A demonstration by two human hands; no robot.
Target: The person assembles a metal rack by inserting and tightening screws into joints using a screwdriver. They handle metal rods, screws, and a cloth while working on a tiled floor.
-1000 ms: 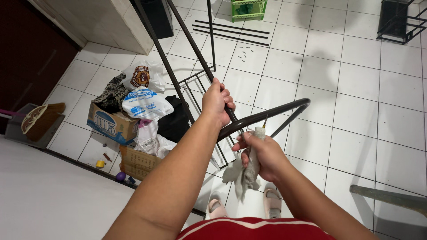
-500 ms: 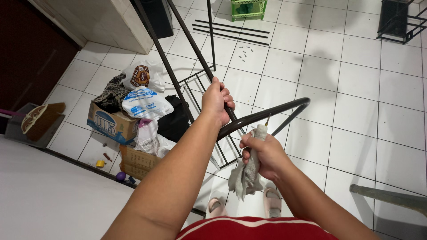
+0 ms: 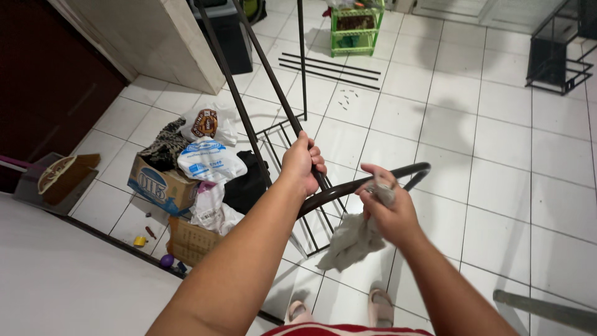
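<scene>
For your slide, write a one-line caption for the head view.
Left hand grips a dark metal rack frame while right hand holds a grey cloth against it.

Head-camera view of the wearer's own body. Both forearms are bare from elbow to wrist, with no sleeves, watch or bracelets visible. The left hand (image 3: 303,163) and right hand (image 3: 387,208) are ungloved; no rings can be made out. At the lower edge, a strip of red garment (image 3: 348,330) with a thin white stripe shows. Below, both feet wear pale pink open-toed slippers (image 3: 379,305).
</scene>
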